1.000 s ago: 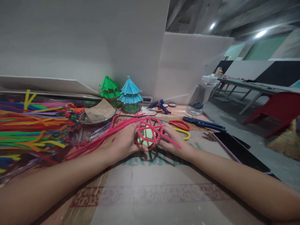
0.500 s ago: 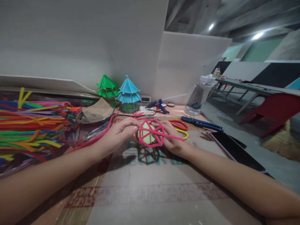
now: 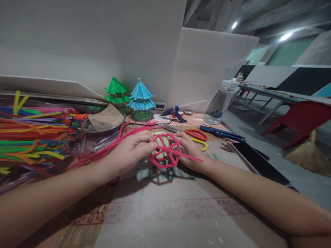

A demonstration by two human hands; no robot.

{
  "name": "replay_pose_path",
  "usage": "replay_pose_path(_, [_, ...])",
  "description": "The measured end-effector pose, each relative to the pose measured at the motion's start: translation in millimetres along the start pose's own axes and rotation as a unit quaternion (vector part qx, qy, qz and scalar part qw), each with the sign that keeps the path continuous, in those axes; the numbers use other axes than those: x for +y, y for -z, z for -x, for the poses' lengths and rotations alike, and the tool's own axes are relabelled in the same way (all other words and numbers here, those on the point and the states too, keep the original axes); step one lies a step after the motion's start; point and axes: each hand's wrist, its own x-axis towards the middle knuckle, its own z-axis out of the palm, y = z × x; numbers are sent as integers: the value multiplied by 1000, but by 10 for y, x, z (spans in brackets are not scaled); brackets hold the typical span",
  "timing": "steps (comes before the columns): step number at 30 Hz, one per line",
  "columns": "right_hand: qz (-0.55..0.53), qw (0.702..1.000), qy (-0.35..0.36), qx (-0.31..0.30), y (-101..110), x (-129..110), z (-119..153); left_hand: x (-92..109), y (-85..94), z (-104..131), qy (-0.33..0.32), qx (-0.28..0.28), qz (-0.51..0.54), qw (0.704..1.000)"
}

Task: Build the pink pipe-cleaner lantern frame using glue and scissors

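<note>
Head view: a pink frame (image 3: 165, 150), a spoked octagon with one long loose end, sits between the hands above a printed sheet (image 3: 181, 224) with a red border. Right hand (image 3: 192, 150): fingers curled, holding the frame's right side. Left hand (image 3: 136, 146): half-closed, thumb at its left edge; whether it grips cannot be told. Colored stems (image 3: 33, 131) lie at left; models, green (image 3: 117, 91) and blue (image 3: 141, 96), stand near a white wall (image 3: 90, 41). Beyond, at right: a long table (image 3: 269, 93), red chair (image 3: 300, 119), gray floor (image 3: 245, 119) and ceiling lights (image 3: 286, 36).
</note>
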Motion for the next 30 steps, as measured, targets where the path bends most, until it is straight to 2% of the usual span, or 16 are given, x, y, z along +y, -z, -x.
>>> replay_pose_path(5, [-1,1000,-3,-11,4,-15,-7,35,-22,20,6,1,-29,1000])
replay_pose_path(11, [-13,1000,3,-5,-10,-2,-8,36,-65,29,64,3,52,997])
replay_pose_path(16, [-12,1000,10,-3,-13,-9,0,67,-81,27,63,-5,51,997])
replay_pose_path(21, [-12,1000,-5,-5,-9,-28,2,19,-70,30,24,17,3,1000])
replay_pose_path(24, [-17,1000,-26,-3,-16,-13,1,-65,-62,25,-5,30,20,999])
replay_pose_path(27, [-18,999,-43,4,-30,31,4,-199,-31,-7,-54,52,51,996])
replay_pose_path(30, [-16,998,-53,25,-40,87,2,-403,35,-65,-94,87,-2,992])
